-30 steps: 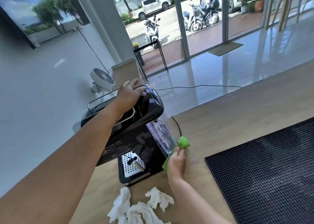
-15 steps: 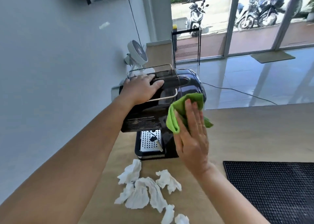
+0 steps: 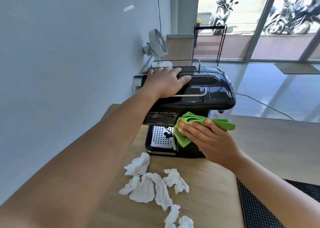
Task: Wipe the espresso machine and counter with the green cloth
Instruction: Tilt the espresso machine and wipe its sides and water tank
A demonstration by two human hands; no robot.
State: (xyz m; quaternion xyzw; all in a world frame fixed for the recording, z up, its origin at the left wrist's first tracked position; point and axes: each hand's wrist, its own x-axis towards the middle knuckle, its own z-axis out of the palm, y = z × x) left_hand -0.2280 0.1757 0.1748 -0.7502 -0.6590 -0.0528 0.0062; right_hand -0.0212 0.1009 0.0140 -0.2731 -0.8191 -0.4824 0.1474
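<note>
While the wooden counter (image 3: pixel 216 184) around the espresso machine (image 3: pixel 199 92) lay unwiped, as far as could be judged, the job looked to be only partway through! Just in front of the machine sat a scatter of crumpled white tissues (image 3: pixel 152 188), and nothing green was anywhere near that stretch of wood. The machine's glossy black top showed no obvious smears, though whether it had been fully cleaned could not be told. On that top, the left hand (image 3: pixel 166 84) lay flat and spread, gripping nothing, simply bracing the body down. Against the machine's front face, beside the perforated drip tray (image 3: pixel 160 137), the right hand (image 3: pixel 207 139) pressed the green cloth (image 3: pixel 187 123) with fingers (image 3: pixel 190 130) nearly straight, pinning the bunched fabric under the palm instead of clenching it. Front panel, then counter, seemingly remained.
</note>
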